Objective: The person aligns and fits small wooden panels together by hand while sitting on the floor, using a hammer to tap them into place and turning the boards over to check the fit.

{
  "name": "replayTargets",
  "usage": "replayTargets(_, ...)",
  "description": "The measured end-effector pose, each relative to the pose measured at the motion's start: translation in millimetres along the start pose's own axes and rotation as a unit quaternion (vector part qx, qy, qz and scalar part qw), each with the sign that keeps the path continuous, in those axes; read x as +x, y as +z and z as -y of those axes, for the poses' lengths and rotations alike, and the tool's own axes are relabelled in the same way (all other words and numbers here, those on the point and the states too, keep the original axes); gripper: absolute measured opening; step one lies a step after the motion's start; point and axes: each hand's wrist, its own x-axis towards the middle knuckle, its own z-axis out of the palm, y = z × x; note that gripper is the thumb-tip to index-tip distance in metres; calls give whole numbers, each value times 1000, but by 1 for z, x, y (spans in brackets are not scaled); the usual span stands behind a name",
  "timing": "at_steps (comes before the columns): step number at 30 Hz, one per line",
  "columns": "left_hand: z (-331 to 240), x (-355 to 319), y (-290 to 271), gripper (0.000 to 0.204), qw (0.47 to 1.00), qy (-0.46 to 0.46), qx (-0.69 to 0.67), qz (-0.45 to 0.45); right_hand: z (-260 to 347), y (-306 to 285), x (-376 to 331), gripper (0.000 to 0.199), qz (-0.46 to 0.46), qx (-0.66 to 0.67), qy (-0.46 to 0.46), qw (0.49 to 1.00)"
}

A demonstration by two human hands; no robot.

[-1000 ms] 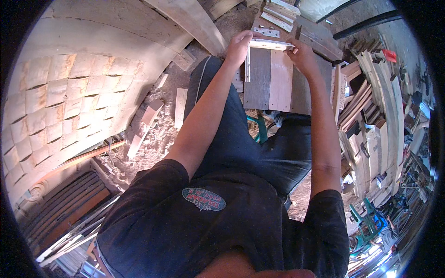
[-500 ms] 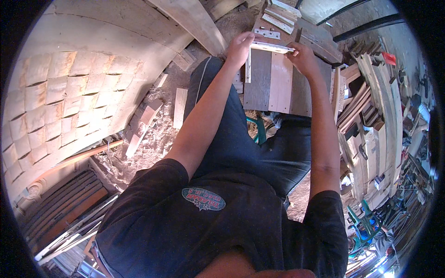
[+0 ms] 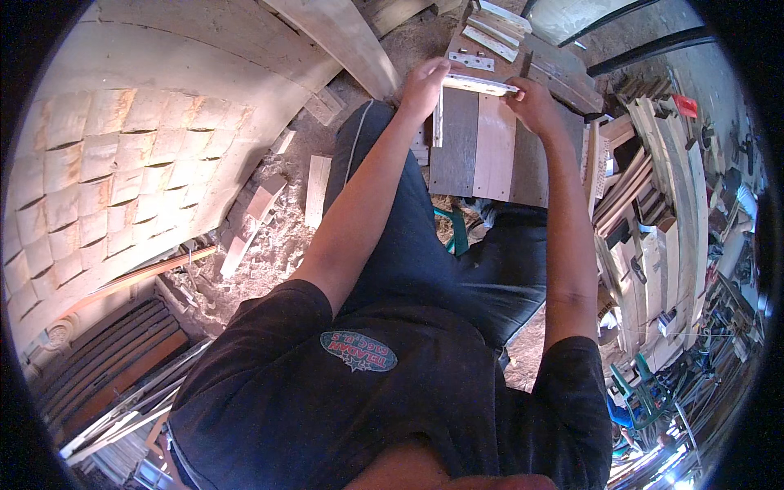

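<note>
Over the plank-topped work table (image 3: 495, 155), both my hands hold a narrow whitish strip (image 3: 478, 85) with darker spots on its face. My left hand (image 3: 423, 90) pinches its left end, and my right hand (image 3: 532, 104) grips the right end between thumb and fingers. From the left end a thin pale bar (image 3: 438, 124) runs toward me, so the two make an L shape. Whether they are joined is hidden by my left hand. Just beyond the strip, a light metal plate with holes (image 3: 472, 61) lies on the table.
Short wood offcuts (image 3: 492, 39) lie at the table's far end. Stacked boards (image 3: 665, 212) stand to the right. On the left is a large panel of overlapping wooden tiles (image 3: 122, 171). Shavings and a loose block (image 3: 318, 191) cover the floor by my left leg.
Hardly anything differs. Both hands keep their grip on the strip, which has shifted very slightly.
</note>
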Motion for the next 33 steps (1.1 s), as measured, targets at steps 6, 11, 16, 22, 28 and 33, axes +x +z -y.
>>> replayTargets(6,-7,-3,1,28,1000,-9,20,4,4,-1,0,32,3,3,-8,1000)
replayTargets(11,-4,-5,4,28,998,-20,23,-46,7,-2,1,32,14,-1,-2,1000)
replayTargets(16,-1,-1,0,29,1000,3,5,17,1,-2,0,34,11,-11,-6,1000)
replayTargets(22,7,4,-5,33,996,-23,-76,32,13,-5,1,27,38,-1,46,998)
replayTargets(28,7,6,-2,39,985,-55,-160,37,2,-19,-4,40,66,115,35,991)
replayTargets(33,7,6,-4,51,987,-44,-155,20,-13,-44,2,47,103,211,94,968)
